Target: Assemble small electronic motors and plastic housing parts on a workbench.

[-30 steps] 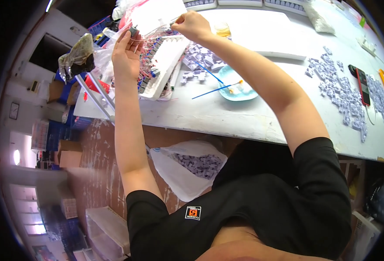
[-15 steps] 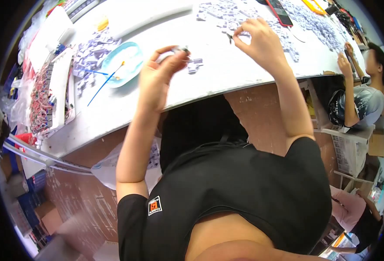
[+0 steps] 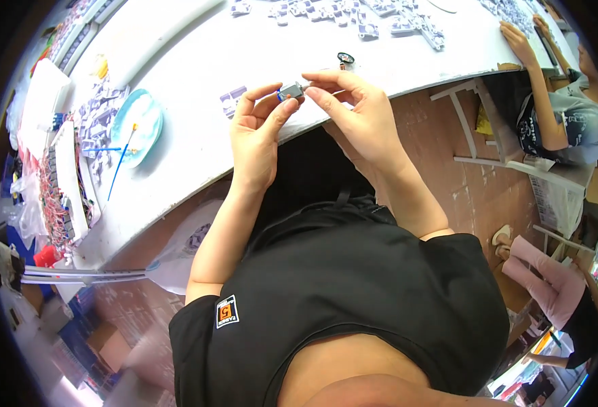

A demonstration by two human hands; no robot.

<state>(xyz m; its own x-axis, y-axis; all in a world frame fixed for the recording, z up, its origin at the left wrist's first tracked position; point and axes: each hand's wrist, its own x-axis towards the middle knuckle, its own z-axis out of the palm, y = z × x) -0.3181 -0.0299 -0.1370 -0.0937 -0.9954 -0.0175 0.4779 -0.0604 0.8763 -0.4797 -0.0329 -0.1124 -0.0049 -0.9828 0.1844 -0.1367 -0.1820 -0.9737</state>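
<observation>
My left hand [image 3: 258, 132] pinches a small grey metal motor [image 3: 290, 91] with a blue end, held just above the table's near edge. Close against the motor's other end, my right hand [image 3: 361, 112] has its thumb and forefinger brought together; whatever tiny piece they grip is too small to make out. A small round dark part [image 3: 345, 58] with a reddish bit below it stands on the white table [image 3: 197, 129] beyond my right fingers. Just left of my left fingertips lie a few grey-white plastic pieces [image 3: 232, 100].
To the left stands a light blue bowl [image 3: 116, 125] with blue-handled brushes, among more plastic pieces. Bundled red wires [image 3: 56, 186] and a long white block [image 3: 170, 30] lie farther out. Many plastic parts [image 3: 367, 20] spread across the back. A co-worker [image 3: 563, 122] sits at the right.
My hands have come together at the motor; my right hand moved in from farther right, where it had a small dark thing at its fingertips. The view has shifted.
</observation>
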